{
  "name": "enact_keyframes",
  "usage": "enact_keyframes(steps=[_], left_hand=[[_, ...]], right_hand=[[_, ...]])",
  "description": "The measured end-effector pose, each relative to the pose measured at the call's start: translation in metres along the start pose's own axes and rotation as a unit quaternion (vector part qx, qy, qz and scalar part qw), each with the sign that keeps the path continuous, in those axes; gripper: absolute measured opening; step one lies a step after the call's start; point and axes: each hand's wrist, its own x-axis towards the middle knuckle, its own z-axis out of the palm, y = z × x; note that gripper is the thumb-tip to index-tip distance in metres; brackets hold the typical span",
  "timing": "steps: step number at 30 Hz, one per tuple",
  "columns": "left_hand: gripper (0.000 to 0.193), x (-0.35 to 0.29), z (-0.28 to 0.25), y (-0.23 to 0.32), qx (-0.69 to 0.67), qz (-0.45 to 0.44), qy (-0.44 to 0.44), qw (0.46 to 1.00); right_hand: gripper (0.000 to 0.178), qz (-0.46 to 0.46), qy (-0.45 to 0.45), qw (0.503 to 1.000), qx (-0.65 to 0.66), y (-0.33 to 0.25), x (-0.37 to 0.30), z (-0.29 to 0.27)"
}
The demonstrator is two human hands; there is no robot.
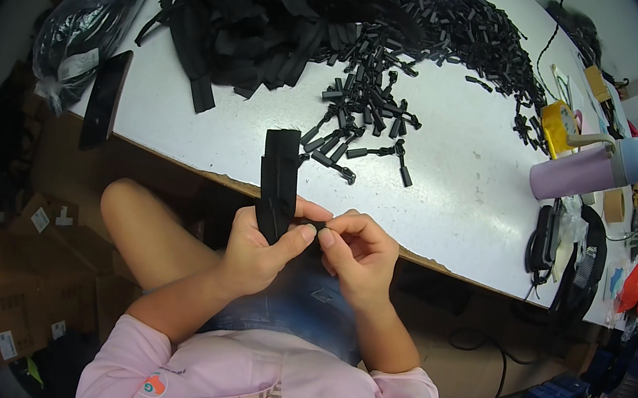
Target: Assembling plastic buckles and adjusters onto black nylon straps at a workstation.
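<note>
My left hand [260, 252] is closed round a black zipper tape [278, 182], a flat fabric strip whose folded length stands up above my fingers. Its dark end passes between both thumbs. My right hand [360, 257] pinches that end, fingertips nearly touching those of my left. Whether a small zipper slider is in the pinch is too dark to make out. Both hands are over my lap, just off the table's near edge. Beyond them, several loose black zipper sliders with long pulls [367, 109] are scattered on the white table [449, 192].
A heap of black strips [254, 21] covers the far left, beside a large mound of sliders [463, 25]. A dark phone-like slab [105, 100] and plastic-wrapped bundle [93, 16] sit at left. On the right are a purple bottle [575, 180] and yellow tape roll [558, 127]. Cardboard boxes [33, 290] stand below left.
</note>
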Motion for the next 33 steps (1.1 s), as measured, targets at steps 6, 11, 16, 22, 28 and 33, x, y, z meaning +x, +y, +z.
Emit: enact_keyframes(steps=[6,11,16,22,28,33], left_hand=[[0.019,-0.003,-0.004,0.001,0.053,-0.010,-0.010,0.998],[0.018,-0.004,-0.009,0.001,0.053,-0.021,-0.041,0.997],[0.016,-0.006,-0.009,0.002,0.051,-0.010,-0.040,0.998],[0.014,-0.001,-0.014,0.008,-0.030,-0.100,-0.076,0.992],[0.014,-0.006,-0.009,0.003,0.102,-0.018,-0.035,0.994],[0.018,0.002,-0.018,0.005,0.080,-0.083,-0.007,0.993]], right_hand=[[0.006,-0.074,-0.046,0.982,-0.166,0.005,-0.001,-0.008],[0.006,-0.025,-0.068,0.994,-0.082,0.000,-0.002,-0.008],[0.006,-0.017,-0.073,0.995,-0.069,0.000,-0.004,-0.008],[0.005,-0.175,-0.043,0.962,-0.206,-0.002,-0.001,-0.004],[0.013,-0.010,-0.078,0.990,-0.120,-0.012,0.009,-0.010],[0.019,-0.086,-0.164,0.923,-0.337,-0.006,0.004,-0.005]])
